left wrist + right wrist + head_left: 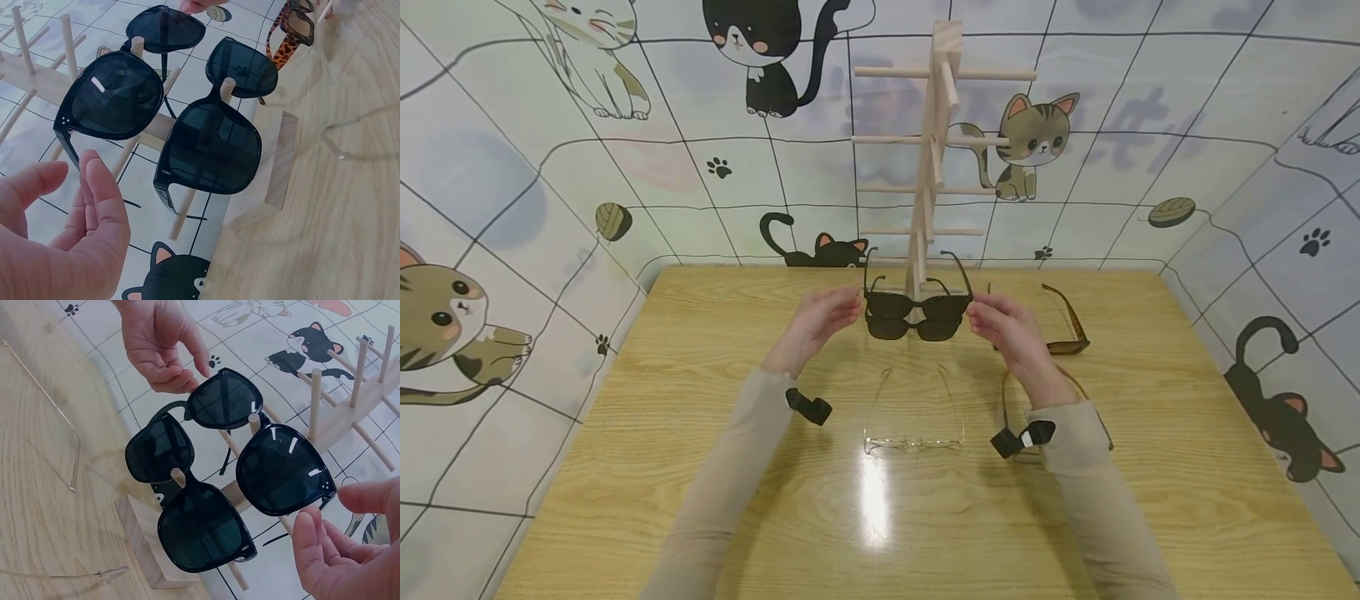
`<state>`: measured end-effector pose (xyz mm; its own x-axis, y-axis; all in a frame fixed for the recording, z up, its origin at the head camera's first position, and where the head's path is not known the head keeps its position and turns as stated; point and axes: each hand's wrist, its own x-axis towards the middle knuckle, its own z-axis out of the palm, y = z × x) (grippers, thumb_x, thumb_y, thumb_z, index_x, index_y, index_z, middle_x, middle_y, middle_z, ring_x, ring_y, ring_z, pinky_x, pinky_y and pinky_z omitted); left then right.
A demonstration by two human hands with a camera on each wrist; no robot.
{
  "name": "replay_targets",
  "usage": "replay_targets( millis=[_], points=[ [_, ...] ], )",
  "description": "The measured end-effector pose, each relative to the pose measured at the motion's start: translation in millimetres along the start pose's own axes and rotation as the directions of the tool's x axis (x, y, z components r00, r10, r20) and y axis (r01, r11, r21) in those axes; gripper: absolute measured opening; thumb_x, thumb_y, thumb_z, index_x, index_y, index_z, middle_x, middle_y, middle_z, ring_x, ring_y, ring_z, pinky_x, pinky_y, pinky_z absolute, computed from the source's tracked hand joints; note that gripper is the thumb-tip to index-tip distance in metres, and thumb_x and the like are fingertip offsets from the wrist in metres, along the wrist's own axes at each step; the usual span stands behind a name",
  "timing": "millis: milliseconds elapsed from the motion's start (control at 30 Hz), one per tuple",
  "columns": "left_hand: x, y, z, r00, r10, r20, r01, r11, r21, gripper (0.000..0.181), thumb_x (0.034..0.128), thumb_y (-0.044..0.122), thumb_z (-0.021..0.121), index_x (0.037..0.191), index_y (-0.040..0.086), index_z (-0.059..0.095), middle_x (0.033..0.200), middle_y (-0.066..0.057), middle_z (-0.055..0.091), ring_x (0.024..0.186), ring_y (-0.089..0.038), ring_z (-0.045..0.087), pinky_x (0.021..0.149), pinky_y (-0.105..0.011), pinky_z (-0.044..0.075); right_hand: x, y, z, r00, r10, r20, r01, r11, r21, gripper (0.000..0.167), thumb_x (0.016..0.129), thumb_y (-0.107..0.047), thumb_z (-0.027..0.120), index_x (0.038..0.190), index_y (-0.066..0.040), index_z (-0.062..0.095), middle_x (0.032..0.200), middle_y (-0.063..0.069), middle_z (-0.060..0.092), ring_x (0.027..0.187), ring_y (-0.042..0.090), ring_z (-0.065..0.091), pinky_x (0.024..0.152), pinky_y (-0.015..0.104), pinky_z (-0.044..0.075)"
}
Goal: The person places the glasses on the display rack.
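Note:
Two pairs of black sunglasses hang one above the other on the low pegs of a wooden display rack point(934, 125). The upper sunglasses point(889, 306) sit with a peg at their bridge, as do the lower sunglasses point(199, 528). My left hand point(822, 323) is beside the upper pair's left side, thumb and fingers apart near its temple point(70, 149). At the other side my right hand point(1011, 329) has its fingertips by the upper pair's hinge corner, seemingly touching it. Its fingers are loosely extended, thumb apart from them.
Clear-lensed, thin-framed glasses point(913, 443) lie on the wooden table point(715, 517) in front of the rack. Tortoiseshell glasses point(1067, 346) lie to the right, with another thin-framed pair point(1004, 400) partly under my right forearm. Cat-print walls point(737, 225) enclose the table. Bare pegs point(895, 72) project higher up.

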<state>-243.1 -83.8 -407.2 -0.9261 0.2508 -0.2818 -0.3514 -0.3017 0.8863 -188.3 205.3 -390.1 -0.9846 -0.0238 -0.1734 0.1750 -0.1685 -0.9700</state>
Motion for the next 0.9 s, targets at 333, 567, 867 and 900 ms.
replay_targets(
  millis=[333, 567, 867, 900],
  points=[
    [-6.3, -10.4, -4.9, 1.0, -0.03, -0.006, 0.03, 0.999, 0.046, 0.038, 0.0935, 0.005, 0.056, 0.126, -0.014, 0.048, 0.085, -0.005, 0.063, 0.073, -0.011, 0.062, 0.07, -0.019, 0.054, -12.5, 7, -2, 1.0, 0.022, 0.021, -0.023, 1.0, 0.014, 0.045, 0.094, -0.007, 0.056, 0.132, 0.012, 0.04, 0.091, 0.001, 0.066, 0.078, 0.008, 0.061, 0.076, 0.018, 0.053],
    [-11.1, -17.4, -9.5, 0.998, -0.064, -0.021, 0.065, 0.997, 0.05, 0.04, 0.0931, 0.005, 0.057, 0.127, -0.013, 0.047, 0.092, -0.01, 0.062, 0.074, -0.011, 0.063, 0.07, -0.019, 0.054, -18.4, 16, -3, 0.999, -0.009, 0.046, 0.01, 1.0, -0.019, 0.028, 0.094, -0.006, 0.055, 0.119, 0.006, 0.051, 0.089, 0.001, 0.065, 0.077, 0.008, 0.062, 0.075, 0.018, 0.053],
    [-18.5, -25.7, -13.7, 0.999, -0.05, 0.013, 0.049, 0.995, 0.082, 0.038, 0.093, 0.001, 0.055, 0.126, -0.015, 0.046, 0.103, -0.018, 0.06, 0.075, -0.012, 0.062, 0.074, -0.02, 0.054, -26.4, 26, -4, 0.997, 0.001, 0.079, 0.002, 0.999, -0.039, 0.024, 0.094, -0.008, 0.057, 0.116, 0.001, 0.053, 0.093, 0.003, 0.064, 0.08, 0.008, 0.062, 0.077, 0.019, 0.053],
    [-19.3, -27.0, -14.3, 0.999, -0.05, 0.016, 0.048, 0.995, 0.087, 0.038, 0.0931, 0.001, 0.055, 0.126, -0.015, 0.046, 0.101, -0.017, 0.06, 0.075, -0.012, 0.062, 0.074, -0.02, 0.054, -27.5, 27, -4, 0.997, 0.008, 0.08, -0.005, 0.999, -0.035, 0.025, 0.094, -0.008, 0.057, 0.116, 0.001, 0.053, 0.093, 0.003, 0.065, 0.08, 0.008, 0.062, 0.077, 0.019, 0.053]
  ],
)
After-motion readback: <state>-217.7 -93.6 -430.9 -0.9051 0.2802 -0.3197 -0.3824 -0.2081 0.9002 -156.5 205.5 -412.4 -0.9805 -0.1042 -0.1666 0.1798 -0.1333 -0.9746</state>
